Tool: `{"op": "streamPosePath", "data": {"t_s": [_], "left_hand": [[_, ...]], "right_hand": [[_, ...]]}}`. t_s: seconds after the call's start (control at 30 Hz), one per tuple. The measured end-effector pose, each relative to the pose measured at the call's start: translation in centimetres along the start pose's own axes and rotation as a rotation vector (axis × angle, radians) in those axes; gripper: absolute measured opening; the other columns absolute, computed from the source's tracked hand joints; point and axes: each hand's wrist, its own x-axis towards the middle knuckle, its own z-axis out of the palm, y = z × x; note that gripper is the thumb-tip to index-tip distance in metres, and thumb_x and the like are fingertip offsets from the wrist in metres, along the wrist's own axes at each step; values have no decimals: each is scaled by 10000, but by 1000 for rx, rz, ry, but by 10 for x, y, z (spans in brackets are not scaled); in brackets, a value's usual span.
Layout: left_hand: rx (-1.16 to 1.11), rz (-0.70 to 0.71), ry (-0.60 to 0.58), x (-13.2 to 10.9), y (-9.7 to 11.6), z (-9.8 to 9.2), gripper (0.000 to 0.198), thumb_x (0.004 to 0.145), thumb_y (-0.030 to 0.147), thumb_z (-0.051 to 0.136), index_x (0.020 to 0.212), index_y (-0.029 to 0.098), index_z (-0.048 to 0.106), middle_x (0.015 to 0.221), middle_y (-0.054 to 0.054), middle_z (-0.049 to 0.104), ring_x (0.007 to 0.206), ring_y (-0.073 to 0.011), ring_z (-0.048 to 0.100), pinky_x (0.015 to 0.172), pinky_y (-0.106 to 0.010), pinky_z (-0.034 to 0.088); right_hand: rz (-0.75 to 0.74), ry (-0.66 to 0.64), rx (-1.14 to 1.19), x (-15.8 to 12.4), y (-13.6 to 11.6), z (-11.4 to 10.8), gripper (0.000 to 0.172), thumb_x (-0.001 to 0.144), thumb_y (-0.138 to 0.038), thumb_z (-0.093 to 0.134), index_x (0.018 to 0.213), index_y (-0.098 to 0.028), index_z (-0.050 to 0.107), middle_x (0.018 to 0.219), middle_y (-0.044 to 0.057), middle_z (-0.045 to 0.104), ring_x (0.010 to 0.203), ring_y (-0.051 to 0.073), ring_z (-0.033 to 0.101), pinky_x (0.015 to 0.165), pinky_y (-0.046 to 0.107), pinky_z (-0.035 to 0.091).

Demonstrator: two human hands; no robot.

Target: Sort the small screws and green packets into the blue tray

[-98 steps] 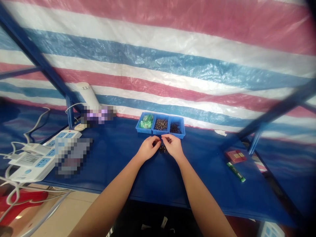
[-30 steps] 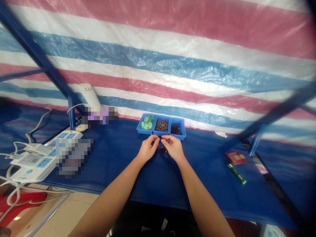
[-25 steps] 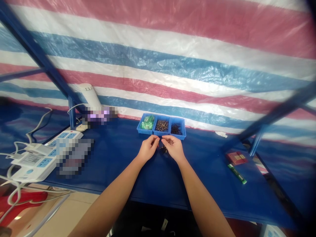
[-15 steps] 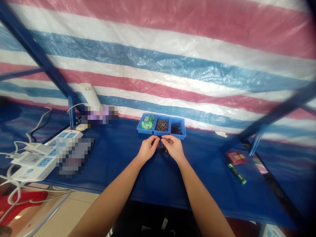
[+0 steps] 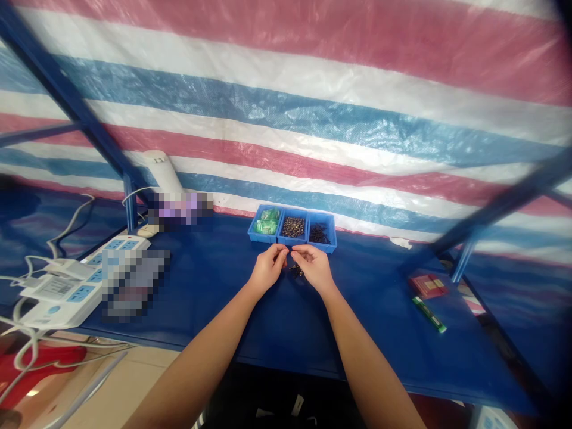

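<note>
My left hand [image 5: 270, 265] and my right hand [image 5: 313, 266] meet just in front of the blue bins, fingers pinched and tips close together. Whatever sits between the fingertips is too small to make out. Under the right hand's fingers lies a small pile of dark and brass-coloured pieces [image 5: 295, 271] on the blue tabletop [image 5: 286, 333]. Behind the hands stand three joined blue bins: the left bin [image 5: 263, 236] has green packets [image 5: 267, 221], the middle bin [image 5: 292, 241] small brass-coloured parts [image 5: 294, 226], and the right bin [image 5: 329, 245] dark, screw-like pieces [image 5: 319, 233].
At left lie a white power strip [image 5: 84, 292] with cables and a blurred-out object [image 5: 138, 283]. A white cylinder [image 5: 163, 173] leans at the back. To the right are a red box [image 5: 428, 286] and a green pack [image 5: 429, 314]. Blue frame posts [image 5: 129, 202] flank the table; striped sheeting [image 5: 286, 113] hangs behind.
Both hands stay in nearly the same place, with only slight finger movement. The bins and the other things have not moved.
</note>
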Motion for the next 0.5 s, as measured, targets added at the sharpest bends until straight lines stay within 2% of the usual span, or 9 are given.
{"op": "streamPosePath", "data": {"t_s": [0.13,0.3,0.5], "left_hand": [[-9,-19,-8,0,-1,-1,294,963,435,442,927,193,605,659,11,633,609,-134,612,628,-246,472],[-51,-1,-3,-2,0,2,288,935,440,499,1059,202,603,670,14,643,609,-141,621,624,-250,486],[9,9,8,-1,2,0,285,950,424,471,886,194,627,655,12,630,600,-130,600,619,-240,468]], "right_hand": [[8,-12,17,0,0,1,263,773,-386,700,949,-193,735,892,66,747,756,209,690,694,332,572],[-1,20,6,1,-2,-1,268,775,-397,696,944,-193,733,911,69,748,785,213,697,733,338,570],[12,-3,18,0,0,0,281,774,-391,700,966,-188,731,899,69,746,772,210,693,721,335,569]]}}
